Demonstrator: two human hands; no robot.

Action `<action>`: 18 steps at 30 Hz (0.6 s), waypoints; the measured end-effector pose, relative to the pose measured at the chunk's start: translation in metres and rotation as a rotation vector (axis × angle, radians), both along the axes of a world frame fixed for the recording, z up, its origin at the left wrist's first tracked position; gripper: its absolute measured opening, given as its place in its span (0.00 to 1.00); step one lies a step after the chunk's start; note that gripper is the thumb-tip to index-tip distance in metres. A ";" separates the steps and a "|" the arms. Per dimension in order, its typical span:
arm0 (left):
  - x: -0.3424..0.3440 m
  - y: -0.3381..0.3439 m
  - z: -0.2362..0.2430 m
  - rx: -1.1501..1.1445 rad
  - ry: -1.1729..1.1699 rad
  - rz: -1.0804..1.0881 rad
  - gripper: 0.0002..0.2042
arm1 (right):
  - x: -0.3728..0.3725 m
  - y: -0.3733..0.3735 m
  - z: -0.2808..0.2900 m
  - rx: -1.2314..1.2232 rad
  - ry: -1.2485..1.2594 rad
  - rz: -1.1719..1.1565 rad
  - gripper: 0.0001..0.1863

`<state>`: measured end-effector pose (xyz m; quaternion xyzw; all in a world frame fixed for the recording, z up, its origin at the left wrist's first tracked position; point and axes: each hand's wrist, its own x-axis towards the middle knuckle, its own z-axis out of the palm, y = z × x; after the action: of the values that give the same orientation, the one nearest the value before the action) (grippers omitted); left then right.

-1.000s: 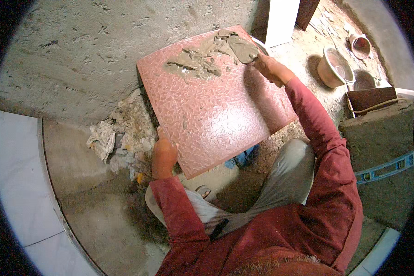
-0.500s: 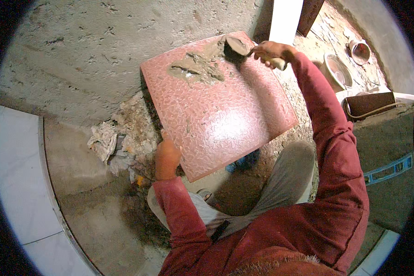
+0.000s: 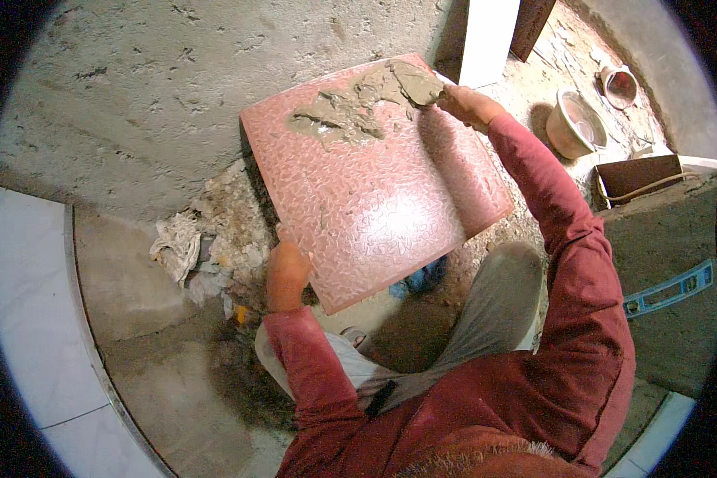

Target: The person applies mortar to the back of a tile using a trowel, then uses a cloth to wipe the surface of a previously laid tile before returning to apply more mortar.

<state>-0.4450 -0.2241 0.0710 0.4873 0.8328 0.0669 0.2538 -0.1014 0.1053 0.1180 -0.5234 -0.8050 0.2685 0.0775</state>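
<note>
Farther forward, right hand (image 3: 472, 108) fisted around trowel (image 3: 419, 86); nearer, left hand (image 3: 287, 272) gripping pink tile (image 3: 358, 187)

I have the left hand (image 3: 288, 271) just left of centre, curled inward, its forearm (image 3: 315, 358) sloping toward the lower edge. My right hand (image 3: 472, 105) sits high, right of centre, clenched, with the right arm (image 3: 562, 211) extended, gently bent, along the right side.

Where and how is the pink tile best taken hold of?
Probably pinch the pink tile at its two near corners, from the person's side: it is broad and flat, those corners are bare, grey mortar lies toward the far edge, and the left hand is at its left edge.
</note>
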 end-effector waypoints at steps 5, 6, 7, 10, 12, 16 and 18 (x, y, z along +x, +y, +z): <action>0.013 0.015 0.011 -0.065 -0.157 0.084 0.34 | 0.013 0.005 0.025 -0.377 0.055 -0.119 0.18; 0.018 0.016 0.015 -0.057 -0.168 0.105 0.33 | 0.025 0.009 0.023 -0.435 0.118 -0.148 0.19; 0.020 0.015 0.021 -0.048 -0.174 0.135 0.32 | 0.029 0.010 0.028 -0.494 0.185 -0.167 0.20; 0.022 0.013 0.036 -0.067 -0.039 0.062 0.35 | 0.046 0.009 0.040 -0.604 0.422 -0.096 0.22; 0.022 0.014 0.036 -0.083 -0.057 0.086 0.36 | 0.048 0.002 0.033 -0.646 0.607 -0.221 0.23; 0.017 0.016 0.026 -0.068 -0.063 0.026 0.36 | 0.043 0.002 -0.008 -0.909 0.846 -0.386 0.22; 0.020 0.015 0.032 -0.077 -0.072 0.045 0.36 | 0.026 -0.010 -0.011 -1.031 0.957 -0.385 0.21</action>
<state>-0.4250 -0.2087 0.1034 0.4557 0.8358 0.0581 0.3007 -0.0750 0.0948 0.1073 -0.4510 -0.3478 0.7946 0.2103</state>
